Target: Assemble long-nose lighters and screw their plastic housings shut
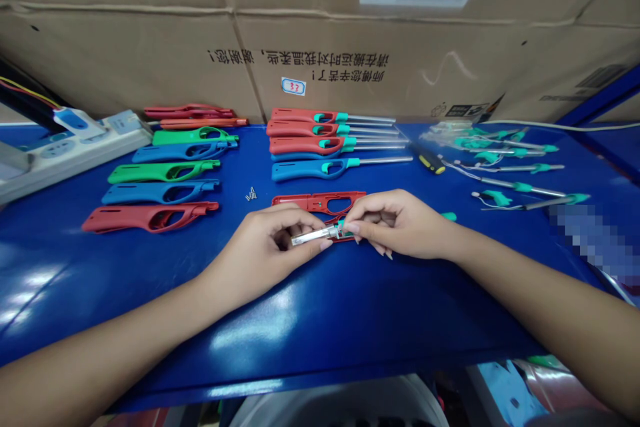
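Forearms enter from near left and near right, converging at mid-table point(165, 320). Left hand point(265, 240): thumb and curled fingers pinch a clear fuel tank point(311, 236), which points rightward, just near of a red lighter casing half point(295, 203). Right hand point(403, 225): knuckles raised, thumb and index narrowed at the tank's metal valve end point(334, 231); cannot tell what they grip.

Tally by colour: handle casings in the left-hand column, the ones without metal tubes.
Red or orange casings: 3
Green casings: 2
Blue casings: 2
Total: 7
The two casings at the back, one red and one orange, are seen nearly edge-on.
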{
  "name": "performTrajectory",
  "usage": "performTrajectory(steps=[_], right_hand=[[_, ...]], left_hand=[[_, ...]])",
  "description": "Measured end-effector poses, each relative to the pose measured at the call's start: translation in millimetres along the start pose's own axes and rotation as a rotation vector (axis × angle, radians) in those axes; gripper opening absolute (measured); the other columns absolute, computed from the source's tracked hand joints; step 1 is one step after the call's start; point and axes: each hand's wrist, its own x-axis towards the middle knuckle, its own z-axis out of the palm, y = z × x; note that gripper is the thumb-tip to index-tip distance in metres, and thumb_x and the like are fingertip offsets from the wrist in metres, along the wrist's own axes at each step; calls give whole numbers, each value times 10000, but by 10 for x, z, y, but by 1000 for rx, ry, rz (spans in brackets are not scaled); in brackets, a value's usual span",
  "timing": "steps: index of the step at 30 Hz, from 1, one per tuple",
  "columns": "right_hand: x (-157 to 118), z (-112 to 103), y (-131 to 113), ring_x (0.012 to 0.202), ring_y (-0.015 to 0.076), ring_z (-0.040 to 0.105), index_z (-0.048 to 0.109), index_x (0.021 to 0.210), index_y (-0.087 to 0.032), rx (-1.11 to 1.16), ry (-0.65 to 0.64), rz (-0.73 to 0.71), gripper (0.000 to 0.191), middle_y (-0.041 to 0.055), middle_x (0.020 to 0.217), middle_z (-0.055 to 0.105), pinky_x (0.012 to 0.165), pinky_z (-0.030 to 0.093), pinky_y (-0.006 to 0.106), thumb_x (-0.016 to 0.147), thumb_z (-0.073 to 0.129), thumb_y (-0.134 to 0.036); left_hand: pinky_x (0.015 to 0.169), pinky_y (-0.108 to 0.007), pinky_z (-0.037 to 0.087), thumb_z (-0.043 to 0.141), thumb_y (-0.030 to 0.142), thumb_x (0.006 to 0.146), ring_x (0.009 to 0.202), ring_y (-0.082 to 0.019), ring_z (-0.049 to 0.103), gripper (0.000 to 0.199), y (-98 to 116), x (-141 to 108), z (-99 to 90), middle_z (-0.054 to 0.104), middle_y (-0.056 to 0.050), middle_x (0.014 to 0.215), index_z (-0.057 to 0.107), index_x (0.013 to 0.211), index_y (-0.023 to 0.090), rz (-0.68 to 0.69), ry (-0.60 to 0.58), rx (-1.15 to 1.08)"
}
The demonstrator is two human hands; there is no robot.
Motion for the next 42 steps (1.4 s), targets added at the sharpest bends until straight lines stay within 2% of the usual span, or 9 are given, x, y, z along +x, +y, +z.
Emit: performTrajectory(steps=[23, 42], right_hand=[[-9, 3, -12, 462, 52, 550, 710, 892, -149, -60, 0, 10, 205, -9, 707, 657, 428, 459, 160, 903, 658, -347], [12, 46, -32, 455, 57, 537, 725, 866, -150, -72, 16, 13, 282, 5, 713, 673, 441, 445, 182, 893, 669, -425]], left_hand=[[582, -240, 435, 754, 333, 846, 652, -122, 585, 150, 12, -10, 40, 710, -11, 827, 765, 909, 198, -17, 57, -19], [524, -212, 369, 752, 301, 832, 569, -97, 497, 133, 53, -2, 65, 689, -9, 757, 768, 892, 183, -51, 67, -62]])
